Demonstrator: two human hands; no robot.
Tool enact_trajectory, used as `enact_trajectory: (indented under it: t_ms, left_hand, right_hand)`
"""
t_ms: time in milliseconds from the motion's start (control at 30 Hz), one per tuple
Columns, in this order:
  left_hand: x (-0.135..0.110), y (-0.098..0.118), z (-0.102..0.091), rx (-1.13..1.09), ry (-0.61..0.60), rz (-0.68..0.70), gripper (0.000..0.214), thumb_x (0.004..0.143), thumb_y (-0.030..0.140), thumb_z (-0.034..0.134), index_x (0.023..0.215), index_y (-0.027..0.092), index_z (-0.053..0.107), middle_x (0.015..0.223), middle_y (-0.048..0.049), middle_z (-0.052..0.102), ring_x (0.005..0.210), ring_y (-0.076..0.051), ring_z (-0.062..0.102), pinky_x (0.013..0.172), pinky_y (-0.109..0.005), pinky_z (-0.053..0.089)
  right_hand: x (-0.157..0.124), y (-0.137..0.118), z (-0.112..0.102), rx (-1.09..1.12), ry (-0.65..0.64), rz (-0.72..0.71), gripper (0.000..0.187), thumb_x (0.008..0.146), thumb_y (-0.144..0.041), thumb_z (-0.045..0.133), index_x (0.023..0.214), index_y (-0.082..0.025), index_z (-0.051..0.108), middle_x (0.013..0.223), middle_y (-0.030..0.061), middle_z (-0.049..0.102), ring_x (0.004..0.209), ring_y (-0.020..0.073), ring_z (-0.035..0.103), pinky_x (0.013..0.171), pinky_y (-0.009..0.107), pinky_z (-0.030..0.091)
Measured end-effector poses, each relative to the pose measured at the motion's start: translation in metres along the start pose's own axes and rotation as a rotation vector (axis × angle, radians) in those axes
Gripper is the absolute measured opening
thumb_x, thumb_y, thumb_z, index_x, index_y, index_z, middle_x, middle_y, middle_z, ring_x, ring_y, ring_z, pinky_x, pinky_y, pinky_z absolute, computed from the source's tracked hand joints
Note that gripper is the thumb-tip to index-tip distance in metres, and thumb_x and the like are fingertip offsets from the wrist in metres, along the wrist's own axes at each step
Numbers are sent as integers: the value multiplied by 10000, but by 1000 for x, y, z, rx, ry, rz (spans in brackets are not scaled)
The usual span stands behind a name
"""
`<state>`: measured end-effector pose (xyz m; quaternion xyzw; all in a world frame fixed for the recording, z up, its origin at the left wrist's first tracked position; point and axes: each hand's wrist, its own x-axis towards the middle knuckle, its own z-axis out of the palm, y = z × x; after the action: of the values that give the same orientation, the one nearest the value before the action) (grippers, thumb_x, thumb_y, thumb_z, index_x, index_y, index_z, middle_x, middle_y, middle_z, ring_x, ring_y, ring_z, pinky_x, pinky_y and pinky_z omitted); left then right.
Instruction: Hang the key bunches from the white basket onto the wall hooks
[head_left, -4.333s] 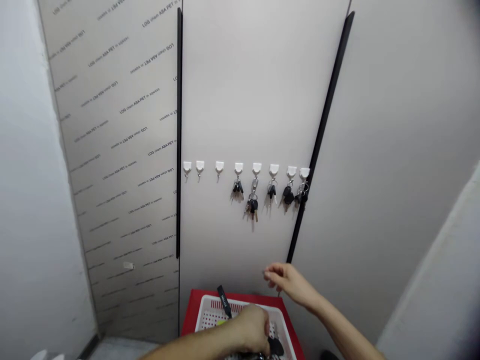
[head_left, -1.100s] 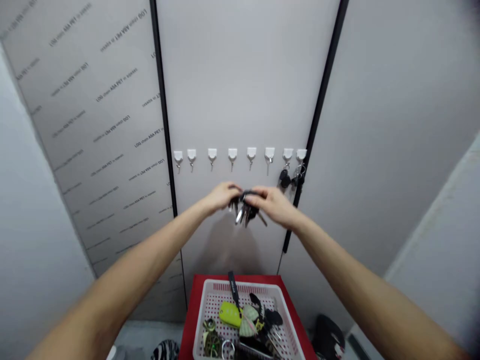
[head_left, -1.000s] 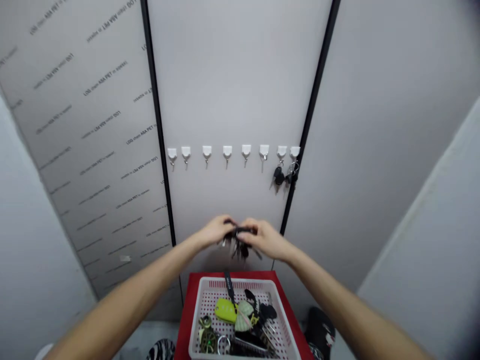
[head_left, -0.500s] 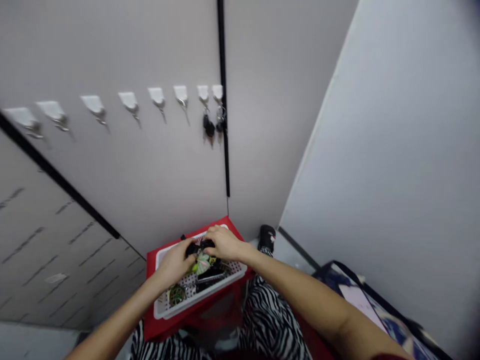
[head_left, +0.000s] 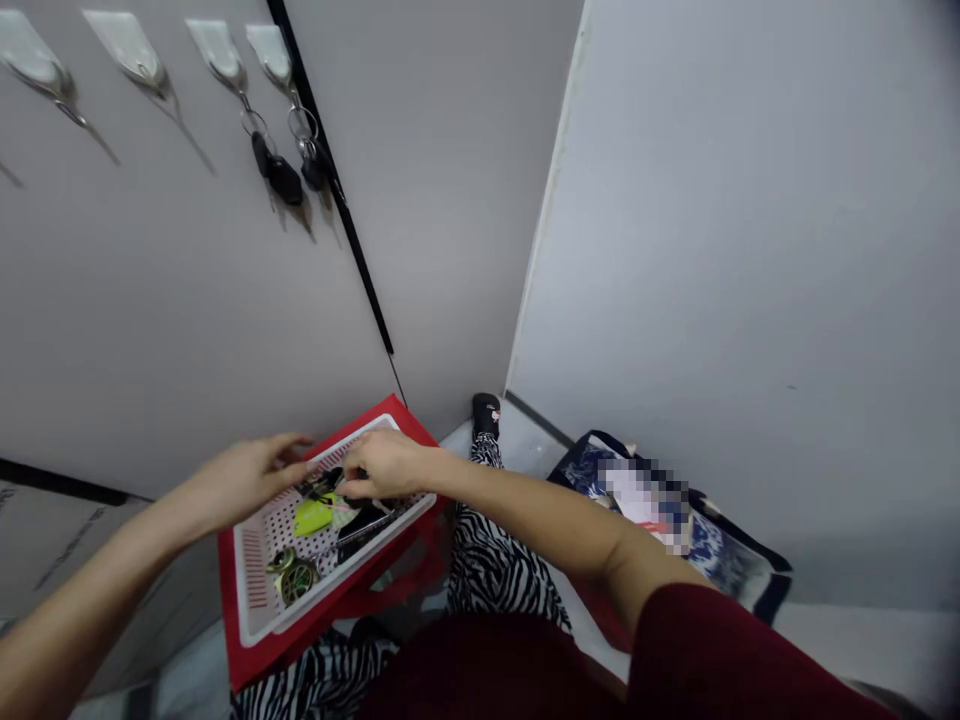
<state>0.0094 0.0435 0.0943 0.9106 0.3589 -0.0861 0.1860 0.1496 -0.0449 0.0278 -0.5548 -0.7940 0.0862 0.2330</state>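
Observation:
A white perforated plastic basket (head_left: 277, 522) sits in front of me, holding a jumble of small items. My left hand (head_left: 259, 478) is over its far left edge, fingers stretched out and apart, holding nothing I can see. Inside the basket, the curled fingers of my right hand (head_left: 384, 465) are closed among dark items; what they grip is hidden. Close to them lie a lime-yellow tag-like piece (head_left: 311, 517) and a black flat item (head_left: 361, 528). Toward the near left end are a round green-and-gold piece (head_left: 298, 580) and a small gold ring-like piece (head_left: 281, 560).
Underneath the basket is a red box or bag (head_left: 234, 660). White hooks (head_left: 215, 50) line the grey panel ahead, with black keys (head_left: 285, 180) hanging from two. A blue patterned bag (head_left: 720, 560) rests on the floor by the right wall (head_left: 712, 250).
My left hand has drawn back leftward from the basket's middle, its fingers now spread. My right hand stays in the basket. The view has swung right and down, so fewer hooks show.

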Motion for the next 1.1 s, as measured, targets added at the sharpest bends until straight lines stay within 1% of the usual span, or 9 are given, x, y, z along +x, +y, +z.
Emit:
enact_trajectory:
  t_ms: [67,133,233,300,400,500,733,933,1100]
  left_hand:
    - [10,9,-20,-58,73,28,438,603,431,408,957,180,466,877,-37,570,777,-160,510,692,-245,366]
    - [22,21,-42,-163,250,54,432,611,407,414,965,162,450,913,-49,547,790,-150,499,702,-251,365]
    - [43,44,-77,-426,510,89,435,614,360,433,987,135,420,946,-76,522,781,-146,503,638,-242,392]
    - [61,60,-100,-584,688,79,428,626,317,432,1005,120,399,963,-95,508,775,-147,506,600,-235,399]
    - [89,78,-126,-704,903,42,427,598,262,487,986,104,407,965,-112,501,783,-152,504,608,-234,396]
    - [112,90,-138,-813,1014,15,440,580,257,519,980,115,402,908,-94,535,787,-145,506,646,-237,388]
    - [127,93,-155,-885,942,-22,214,607,264,489,773,133,518,743,-57,584,685,-130,532,584,-215,392]
    - [102,90,-170,-902,908,9,196,677,236,381,677,111,533,557,-28,545,469,-81,499,448,-179,365]
    - [81,109,-198,-924,887,88,195,685,227,367,724,124,527,626,-18,548,456,-43,483,433,-143,352]
  right_hand:
    - [9,10,-17,55,112,45,216,669,-319,432,674,-153,571,684,17,579,632,95,488,575,204,335]
    - [23,25,-45,118,342,135,192,670,-264,435,767,-148,553,771,26,577,647,82,492,589,192,351]
    - [53,45,-102,202,754,308,246,666,-237,428,872,-126,504,839,52,563,648,75,500,597,187,373]
    - [74,53,-140,216,955,392,308,655,-268,436,919,-116,477,852,69,557,646,85,508,606,201,381]
    - [98,55,-179,176,1054,475,370,622,-331,458,932,-129,476,828,71,568,650,111,520,617,231,382]
    - [111,51,-192,118,1006,500,354,612,-366,454,890,-154,507,763,53,586,667,129,527,620,241,374]
    - [134,44,-191,93,946,537,316,579,-369,467,822,-177,529,655,26,588,622,144,522,546,239,365]
    - [142,49,-199,370,1100,358,288,589,-343,433,743,-125,543,570,15,561,477,97,479,470,208,364]
    - [153,35,-230,489,1205,218,237,585,-287,434,723,-116,524,585,7,548,477,79,481,462,193,377]
